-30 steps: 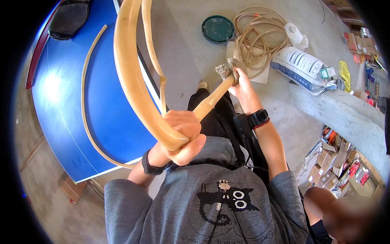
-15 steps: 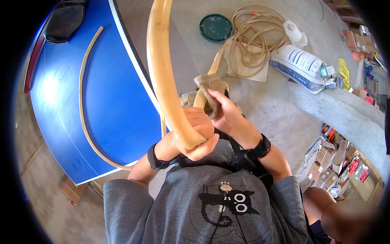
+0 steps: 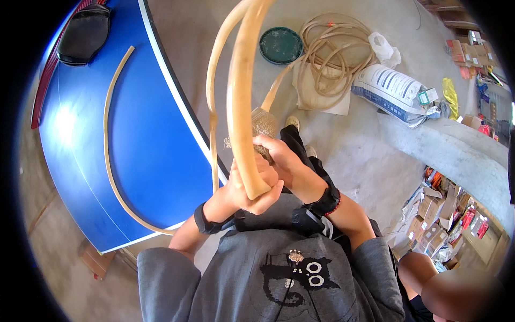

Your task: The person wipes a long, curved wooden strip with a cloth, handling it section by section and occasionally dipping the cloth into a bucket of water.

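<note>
A thick, pale yellow hose (image 3: pixel 242 102) rises in a bend in front of me, and my left hand (image 3: pixel 252 185) is closed around it. Another length of the hose runs from my hands toward the floor beyond. A rough, grey-brown cloth (image 3: pixel 264 123) is wrapped around that length. My right hand (image 3: pixel 284 161) grips the cloth on the hose, right beside my left hand; its fingertips are partly hidden. One more stretch of hose (image 3: pixel 107 134) lies in a long curve on the blue table (image 3: pixel 155 123) to my left.
On the floor ahead lie a coil of hose (image 3: pixel 304 99), a round dark green lid (image 3: pixel 281 45) and a white plastic bag (image 3: pixel 384 49). A blue-and-white sack (image 3: pixel 389 91) rests at the right by a concrete ledge (image 3: pixel 445 145). Part of another person (image 3: pixel 416 271) shows at lower right.
The raised hose bend has swung right, and its far loop now shows. My right hand has shifted left and closed around the cloth, which now wraps the hose more tightly.
</note>
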Demonstrator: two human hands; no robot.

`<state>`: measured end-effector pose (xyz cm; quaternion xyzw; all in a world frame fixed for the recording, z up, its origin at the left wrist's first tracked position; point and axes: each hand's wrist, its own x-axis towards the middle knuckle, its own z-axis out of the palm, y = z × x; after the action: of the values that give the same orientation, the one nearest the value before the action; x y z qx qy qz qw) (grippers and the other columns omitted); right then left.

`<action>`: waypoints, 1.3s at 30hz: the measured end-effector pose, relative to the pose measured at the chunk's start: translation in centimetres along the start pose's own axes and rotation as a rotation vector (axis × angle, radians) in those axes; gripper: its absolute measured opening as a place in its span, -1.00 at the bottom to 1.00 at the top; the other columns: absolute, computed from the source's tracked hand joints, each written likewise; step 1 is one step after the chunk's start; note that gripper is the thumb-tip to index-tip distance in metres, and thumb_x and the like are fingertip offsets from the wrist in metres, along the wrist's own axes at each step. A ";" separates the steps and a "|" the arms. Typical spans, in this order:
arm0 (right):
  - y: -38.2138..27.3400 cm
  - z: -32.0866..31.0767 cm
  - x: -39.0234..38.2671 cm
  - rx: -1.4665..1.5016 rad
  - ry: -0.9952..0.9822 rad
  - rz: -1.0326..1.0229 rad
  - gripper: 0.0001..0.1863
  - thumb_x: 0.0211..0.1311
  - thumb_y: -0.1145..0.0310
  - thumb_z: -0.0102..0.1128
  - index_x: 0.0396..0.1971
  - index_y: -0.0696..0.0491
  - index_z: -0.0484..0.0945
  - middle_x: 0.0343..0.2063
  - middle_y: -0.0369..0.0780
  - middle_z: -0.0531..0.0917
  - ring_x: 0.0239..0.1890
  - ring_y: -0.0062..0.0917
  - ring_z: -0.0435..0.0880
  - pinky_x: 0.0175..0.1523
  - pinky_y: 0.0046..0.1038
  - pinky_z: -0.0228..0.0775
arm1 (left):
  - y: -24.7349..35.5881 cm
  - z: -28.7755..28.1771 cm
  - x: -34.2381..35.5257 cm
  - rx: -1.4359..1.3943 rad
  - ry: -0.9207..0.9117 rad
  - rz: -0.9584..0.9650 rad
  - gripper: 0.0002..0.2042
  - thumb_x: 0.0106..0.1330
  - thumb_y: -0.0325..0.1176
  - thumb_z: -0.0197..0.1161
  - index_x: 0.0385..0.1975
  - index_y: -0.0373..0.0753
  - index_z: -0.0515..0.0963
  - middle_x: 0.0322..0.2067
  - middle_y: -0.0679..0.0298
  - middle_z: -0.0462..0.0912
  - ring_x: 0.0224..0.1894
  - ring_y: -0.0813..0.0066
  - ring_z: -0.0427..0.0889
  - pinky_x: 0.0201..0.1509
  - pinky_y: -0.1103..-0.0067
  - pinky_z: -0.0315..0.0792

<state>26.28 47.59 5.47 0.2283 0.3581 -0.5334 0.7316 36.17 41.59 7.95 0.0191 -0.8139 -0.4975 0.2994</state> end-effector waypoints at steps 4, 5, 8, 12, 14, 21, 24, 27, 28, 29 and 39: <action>-0.7 0.1 0.8 0.003 0.106 -0.041 -0.80 0.05 0.42 0.04 -0.32 0.19 0.41 -0.36 -0.18 0.52 -0.30 -0.48 0.51 -0.18 -0.44 0.38 | -0.1 -0.1 0.5 -0.057 0.024 -0.027 -0.83 -0.28 -0.55 0.15 -0.81 -0.22 0.26 -0.82 0.29 0.23 -0.79 0.33 0.22 -0.68 0.50 0.09; -0.7 -0.3 1.2 0.021 0.090 -0.071 -0.79 0.06 0.41 0.03 -0.30 0.19 0.41 -0.36 -0.19 0.52 -0.31 -0.49 0.52 -0.18 -0.45 0.38 | 0.2 0.0 0.8 -0.069 0.027 -0.039 -0.81 -0.27 -0.55 0.13 -0.82 -0.22 0.22 -0.83 0.28 0.21 -0.80 0.31 0.19 -0.68 0.49 0.07; -1.0 -1.6 2.1 0.099 0.022 -0.159 -0.78 0.08 0.44 0.00 -0.27 0.20 0.39 -0.36 -0.20 0.53 -0.31 -0.49 0.53 -0.15 -0.46 0.38 | 0.8 0.5 1.0 -0.115 0.010 -0.054 -0.79 -0.25 -0.55 0.10 -0.83 -0.22 0.17 -0.85 0.28 0.18 -0.81 0.28 0.16 -0.69 0.49 0.04; -2.0 -4.5 3.6 0.117 -0.038 -0.252 -0.78 0.09 0.49 -0.03 -0.23 0.20 0.36 -0.32 -0.18 0.53 -0.25 -0.46 0.52 -0.08 -0.46 0.37 | 1.1 0.5 0.5 -0.136 -0.053 -0.041 -0.82 -0.24 -0.56 0.16 -0.79 -0.21 0.26 -0.84 0.32 0.18 -0.81 0.34 0.16 -0.69 0.51 0.07; -1.7 -5.5 3.9 -0.060 -0.063 -0.452 -0.78 0.09 0.48 -0.04 -0.24 0.21 0.37 -0.31 -0.16 0.52 -0.25 -0.44 0.52 -0.08 -0.44 0.37 | 1.4 0.5 0.5 -0.139 -0.045 -0.024 -0.82 -0.25 -0.57 0.16 -0.80 -0.20 0.26 -0.84 0.33 0.18 -0.82 0.36 0.17 -0.70 0.52 0.06; -3.4 -7.4 5.7 0.182 0.112 -0.348 -0.82 0.09 0.49 -0.06 -0.30 0.23 0.38 -0.36 -0.15 0.51 -0.27 -0.42 0.52 -0.12 -0.42 0.41 | 2.7 0.7 0.9 -0.158 -0.026 -0.028 -0.78 -0.25 -0.56 0.12 -0.84 -0.20 0.17 -0.87 0.31 0.16 -0.83 0.33 0.16 -0.71 0.51 0.04; -2.9 -7.1 5.3 0.082 0.094 -0.416 -0.81 0.10 0.48 -0.05 -0.30 0.24 0.37 -0.34 -0.14 0.51 -0.26 -0.42 0.51 -0.12 -0.42 0.39 | 2.9 0.3 0.9 -0.150 -0.051 -0.024 -0.79 -0.25 -0.56 0.14 -0.82 -0.20 0.20 -0.86 0.32 0.17 -0.83 0.35 0.17 -0.71 0.52 0.05; -2.9 -6.3 5.5 0.155 0.171 -0.347 -0.82 0.11 0.47 -0.08 -0.32 0.27 0.36 -0.32 -0.13 0.50 -0.25 -0.40 0.50 -0.12 -0.40 0.39 | 2.8 0.2 0.9 -0.162 -0.065 -0.022 -0.80 -0.25 -0.57 0.15 -0.81 -0.20 0.23 -0.85 0.33 0.18 -0.83 0.37 0.18 -0.71 0.52 0.04; -2.9 -6.7 5.9 0.166 0.156 -0.341 -0.82 0.11 0.47 -0.09 -0.31 0.26 0.36 -0.32 -0.13 0.49 -0.26 -0.40 0.50 -0.12 -0.39 0.40 | 2.8 0.2 0.9 -0.171 -0.064 -0.027 -0.80 -0.25 -0.57 0.15 -0.80 -0.20 0.23 -0.85 0.33 0.18 -0.83 0.37 0.17 -0.71 0.52 0.04; -2.9 -6.8 6.2 0.175 0.143 -0.337 -0.82 0.12 0.48 -0.09 -0.31 0.26 0.36 -0.32 -0.13 0.49 -0.26 -0.40 0.50 -0.12 -0.39 0.40 | 2.8 0.2 0.9 -0.173 -0.069 -0.033 -0.80 -0.25 -0.57 0.15 -0.80 -0.20 0.23 -0.85 0.33 0.18 -0.83 0.37 0.17 -0.71 0.52 0.03; -3.1 -7.1 6.8 0.181 0.172 -0.310 -0.81 0.11 0.48 -0.08 -0.27 0.23 0.34 -0.32 -0.14 0.49 -0.25 -0.42 0.50 -0.11 -0.40 0.40 | 2.8 0.2 0.9 -0.189 -0.056 -0.062 -0.80 -0.23 -0.59 0.15 -0.79 -0.20 0.24 -0.84 0.32 0.19 -0.82 0.35 0.17 -0.70 0.51 0.04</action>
<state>22.60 47.45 -4.17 0.2802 0.4008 -0.6480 0.5839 36.10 42.83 10.59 0.0022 -0.7703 -0.5817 0.2614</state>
